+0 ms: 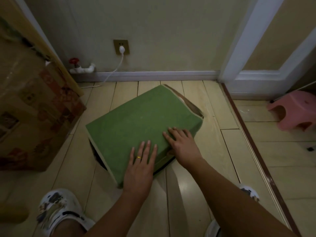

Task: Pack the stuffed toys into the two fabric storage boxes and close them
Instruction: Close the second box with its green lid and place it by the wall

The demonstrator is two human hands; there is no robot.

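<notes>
With lid (136,120) down, flat hands (140,165).

I can't see inside the green fabric box (136,127) — its lid covers everything. My right thumb seems tucked under the lid edge. At nine o'clock, the cardboard carton (34,108) is cut off.

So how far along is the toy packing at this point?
One green fabric box has its lid down. Both hands, left hand and right hand, press flat on it, apparently closing it; the far right edge gapes. No toys or second box are in view, so the rest can't be judged.
</notes>
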